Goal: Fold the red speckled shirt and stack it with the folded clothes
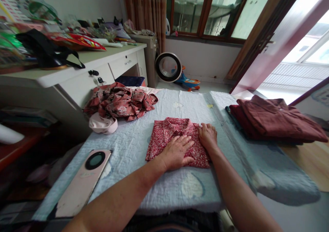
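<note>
**A:** Centre of the blue quilt (144,139) covering the surface: folded red floral shirt (169,136), collar at the far edge, lying flat. Both hands are on it.

**B:** Hand state?

**A:** Left hand (177,153) is palm down on the near half of the shirt, fingers (186,143) spread and extended flat, gripping nothing, just pressing. Right hand (207,136) is at the shirt's right edge, fingers curled down onto the fabric. Can't tell whether it is pinching the edge or only resting on it.

**B:** What's around it?

**A:** Far left on the quilt, a crumpled heap of pink-and-dark floral clothing (120,101), with a pale pink cap (102,125) touching its near side. Well apart from the shirt. Near left, a pink phone (82,184) lying back-up, round camera ring toward the far end, near the quilt's left edge. To the right, a stack of folded dark red garments (277,120), apart from the shirt, off the right hand's side.

**B:** Background?

**A:** White desk (84,71) along the left, cluttered, black bag (46,50) on top, keys hanging at a drawer. On the floor behind, a round fan (168,66) with a toy ride-on car (189,82) just beside it. Curtain and window behind that, open door on the right.
</note>
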The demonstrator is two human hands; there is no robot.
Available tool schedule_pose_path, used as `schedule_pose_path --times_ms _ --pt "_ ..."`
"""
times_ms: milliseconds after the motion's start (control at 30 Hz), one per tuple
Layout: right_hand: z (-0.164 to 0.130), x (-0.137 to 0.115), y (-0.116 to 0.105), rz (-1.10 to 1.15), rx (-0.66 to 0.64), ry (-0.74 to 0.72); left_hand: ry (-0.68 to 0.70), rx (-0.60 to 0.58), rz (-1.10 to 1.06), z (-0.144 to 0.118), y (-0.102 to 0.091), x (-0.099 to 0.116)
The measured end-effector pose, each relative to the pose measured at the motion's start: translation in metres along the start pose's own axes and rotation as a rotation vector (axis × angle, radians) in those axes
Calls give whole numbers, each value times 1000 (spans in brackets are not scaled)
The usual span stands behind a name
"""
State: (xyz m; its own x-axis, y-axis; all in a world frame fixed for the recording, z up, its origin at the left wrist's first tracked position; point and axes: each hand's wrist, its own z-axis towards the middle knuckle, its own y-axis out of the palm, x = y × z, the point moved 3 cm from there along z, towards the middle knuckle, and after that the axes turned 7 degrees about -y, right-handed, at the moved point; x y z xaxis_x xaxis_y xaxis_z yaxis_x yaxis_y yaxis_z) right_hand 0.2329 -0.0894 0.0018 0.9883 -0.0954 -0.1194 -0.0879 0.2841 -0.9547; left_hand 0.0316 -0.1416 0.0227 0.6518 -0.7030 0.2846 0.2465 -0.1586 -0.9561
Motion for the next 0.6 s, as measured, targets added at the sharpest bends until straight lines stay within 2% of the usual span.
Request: schedule_pose_path --times_ms 233,367,433,500,600 --pt "12 20 4 283 7 101 16 26 -54 -1 1 -3" --pt "17 26 -6 462 -14 124 13 155 -140 0 -9 -7" --pt "9 19 -14 479 48 64 -9 225 -161 0 -14 -10" --pt "-3 4 -20 507 121 -74 -33 264 -157 1 -17 -12" --pt "-25 -23 -16 537 87 -272 -41 289 -129 1 -18 -14"
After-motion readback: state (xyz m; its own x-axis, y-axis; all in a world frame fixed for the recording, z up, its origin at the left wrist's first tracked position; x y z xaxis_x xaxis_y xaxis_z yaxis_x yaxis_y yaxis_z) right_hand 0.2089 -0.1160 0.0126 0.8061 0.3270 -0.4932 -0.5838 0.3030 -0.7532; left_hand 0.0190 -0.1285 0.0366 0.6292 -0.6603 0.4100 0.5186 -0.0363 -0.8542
